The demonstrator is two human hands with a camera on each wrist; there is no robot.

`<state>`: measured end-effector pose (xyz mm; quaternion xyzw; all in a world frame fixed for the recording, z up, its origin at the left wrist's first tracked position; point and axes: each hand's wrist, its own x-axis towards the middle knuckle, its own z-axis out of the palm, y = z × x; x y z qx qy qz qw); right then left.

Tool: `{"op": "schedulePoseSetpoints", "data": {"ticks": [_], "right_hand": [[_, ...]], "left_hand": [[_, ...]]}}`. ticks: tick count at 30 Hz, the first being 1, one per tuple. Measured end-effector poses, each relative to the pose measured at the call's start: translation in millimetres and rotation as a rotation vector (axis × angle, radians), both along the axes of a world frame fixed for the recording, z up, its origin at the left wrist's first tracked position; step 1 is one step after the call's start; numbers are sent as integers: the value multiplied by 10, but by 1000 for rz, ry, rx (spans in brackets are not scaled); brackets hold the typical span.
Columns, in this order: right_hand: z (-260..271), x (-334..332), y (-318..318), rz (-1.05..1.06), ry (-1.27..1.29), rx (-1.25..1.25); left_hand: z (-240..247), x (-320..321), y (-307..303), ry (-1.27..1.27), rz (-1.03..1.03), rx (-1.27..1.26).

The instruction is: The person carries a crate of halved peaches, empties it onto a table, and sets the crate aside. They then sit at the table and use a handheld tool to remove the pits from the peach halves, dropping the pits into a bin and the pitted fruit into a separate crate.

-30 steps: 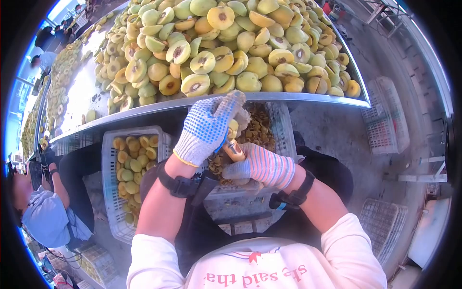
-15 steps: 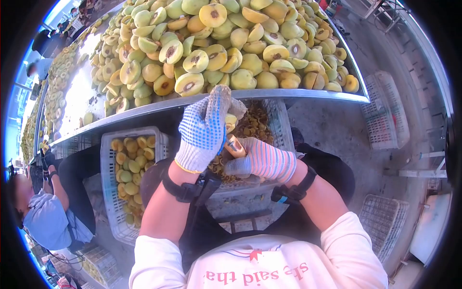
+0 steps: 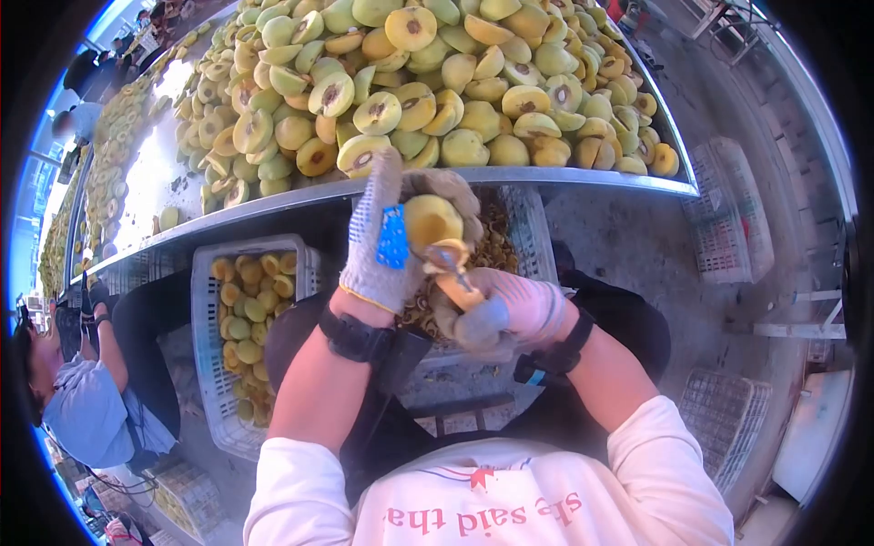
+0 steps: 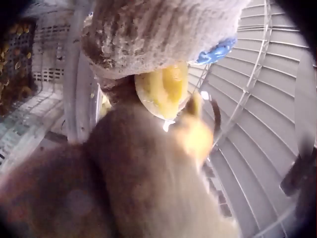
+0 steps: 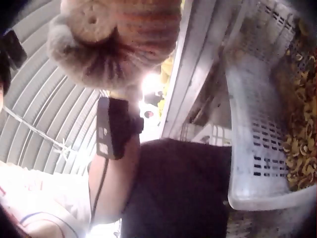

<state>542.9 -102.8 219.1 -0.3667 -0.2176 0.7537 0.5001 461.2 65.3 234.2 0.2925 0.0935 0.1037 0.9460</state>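
My left hand (image 3: 373, 241), in a pale glove with blue dots, grips a yellow-green peach half (image 3: 435, 221), its hollowed cut face turned up toward the right hand. In the left wrist view a wet yellow side of the peach half (image 4: 163, 91) shows below the soiled glove. My right hand (image 3: 519, 308), in a pink-striped glove, holds a wooden-handled pitting tool (image 3: 462, 289). A brownish cut-out piece (image 3: 447, 254) is at the tool's metal head, at the lower edge of the fruit. The right wrist view shows the handle's round butt (image 5: 91, 21) within the curled glove.
A metal-edged table (image 3: 583, 179) heaped with peach halves stands ahead. Under the hands sits a crate of brown scraps (image 5: 257, 153). A white crate of peach halves (image 3: 208, 364) is at the left, near another seated person (image 3: 96, 400). Other crates (image 3: 724, 218) stand at the right.
The left hand has rolled over and spread, bringing the peach half's hollowed face into view. The tool's head has come out to the fruit's edge with a cut-out piece at it.
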Motion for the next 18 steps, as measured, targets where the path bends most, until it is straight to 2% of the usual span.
{"op": "schedulePoseSetpoints", "data": {"ticks": [1, 4, 5, 8, 10, 12, 13, 16, 18], "right_hand": [[-14, 44, -29, 10, -87, 36], [160, 150, -101, -7, -311, -85], [366, 150, -32, 135, -778, -240], [150, 160, -69, 241, -1196, -136], [278, 137, -115, 190, -1153, -5], [280, 126, -119, 118, -1096, 90], [364, 94, -112, 94, -1112, 36], [494, 24, -45, 40, -1115, 12], [356, 54, -27, -17, -1185, 112]], "left_hand": [[8, 0, 35, 75, 95, 2], [111, -107, 88, 235, 250, 172], [159, -198, 106, 256, 277, 192], [278, -682, 388, 288, 376, 561], [430, -1113, 658, 640, 497, 998], [560, -1261, 870, 1192, 598, 1936], [637, -1193, 893, 1300, 527, 1816], [389, -624, 915, 1027, 440, 1856], [110, -133, 842, 1020, 320, 1843]]}}
